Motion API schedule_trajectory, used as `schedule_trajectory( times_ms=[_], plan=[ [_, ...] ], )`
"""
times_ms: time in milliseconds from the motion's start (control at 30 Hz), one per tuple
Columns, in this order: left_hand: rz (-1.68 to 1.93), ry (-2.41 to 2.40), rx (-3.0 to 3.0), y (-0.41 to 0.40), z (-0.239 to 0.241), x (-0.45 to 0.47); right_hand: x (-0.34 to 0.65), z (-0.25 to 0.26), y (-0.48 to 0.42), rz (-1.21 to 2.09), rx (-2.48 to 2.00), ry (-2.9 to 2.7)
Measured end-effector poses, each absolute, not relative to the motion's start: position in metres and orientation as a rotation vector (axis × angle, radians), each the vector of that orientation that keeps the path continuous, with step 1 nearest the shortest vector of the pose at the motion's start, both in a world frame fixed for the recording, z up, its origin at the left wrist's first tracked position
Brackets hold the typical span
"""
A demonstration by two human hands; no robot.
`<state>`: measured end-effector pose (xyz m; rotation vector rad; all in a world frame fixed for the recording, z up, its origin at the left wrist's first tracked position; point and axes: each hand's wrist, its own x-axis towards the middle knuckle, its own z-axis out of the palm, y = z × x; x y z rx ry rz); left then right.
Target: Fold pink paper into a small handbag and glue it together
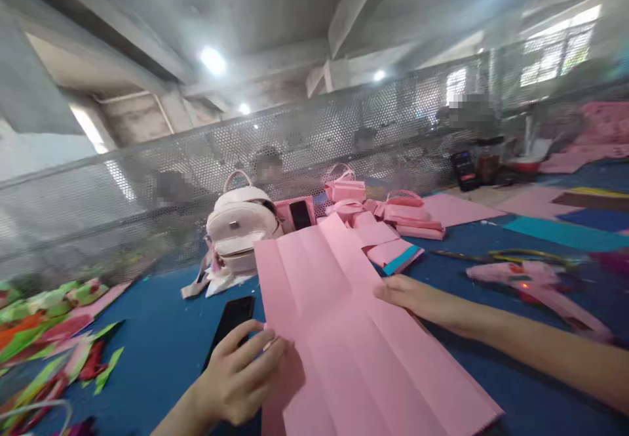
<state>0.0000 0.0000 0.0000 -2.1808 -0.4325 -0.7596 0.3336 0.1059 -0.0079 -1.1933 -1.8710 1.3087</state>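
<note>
A large pink sheet (pixel 339 318), looking like stiff paper or thin foam, has several fold creases and is raised at a slant over the blue table. My right hand (pixel 400 292) pinches its right edge, thumb on top and the other fingers partly hidden beneath. At the left edge, my left hand (pixel 240 370) has its fingers curled in against the sheet; its thumb is hidden. Behind the sheet lie folded pink pieces (pixel 393 252), one with a blue strip, and small pink handbag shapes (pixel 410 213).
A white backpack (pixel 240 226) stands behind the sheet. A black phone (pixel 230 324) lies near my left hand. On the right sits a pink glue gun (pixel 531 278) with a glowing light. Colourful scraps (pixel 93 357) cover the left side. A perforated metal screen (pixel 304 134) runs along the back.
</note>
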Motion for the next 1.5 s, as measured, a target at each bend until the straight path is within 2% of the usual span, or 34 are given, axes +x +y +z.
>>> schedule_trajectory(
  times_ms=[333,400,567,667,833,967,1067,1167,1233,1333,1500],
  plan=[
    [-0.856,-0.651,-2.288,0.009,-0.004,-0.007,0.333,-0.023,0.098,1.436,-0.925,-1.913],
    [-0.941,-0.745,-2.385,0.010,-0.012,-0.006,0.337,-0.027,0.100,1.274,-0.880,-1.976],
    [-1.204,-0.924,-2.493,0.015,-0.026,-0.003,0.343,-0.030,0.095,0.443,-0.685,-2.482],
    [-1.240,-0.988,-2.548,0.016,-0.031,0.001,0.340,-0.024,0.090,0.211,-0.399,-2.652],
    [-1.234,-1.091,-2.683,0.005,-0.033,0.007,0.339,-0.021,0.088,0.466,-0.279,-2.614],
    [-1.230,-1.424,-2.649,-0.015,-0.040,0.010,0.343,-0.028,0.088,0.816,-0.806,-2.393],
    [-1.425,-1.786,-2.572,-0.026,-0.050,0.016,0.341,-0.032,0.089,0.958,-1.070,-2.245],
    [-1.747,-2.117,-2.491,-0.027,-0.057,0.023,0.336,-0.035,0.093,0.975,-1.102,-2.201],
    [-1.798,-2.152,-2.359,-0.024,-0.055,0.026,0.333,-0.036,0.097,1.012,-1.105,-2.220],
    [-1.433,-1.834,-2.265,-0.019,-0.042,0.030,0.329,-0.038,0.102,1.044,-1.124,-2.245],
    [-0.417,-1.031,-2.616,-0.010,-0.024,0.049,0.325,-0.042,0.106,0.977,-1.173,-2.285]
  ],
)
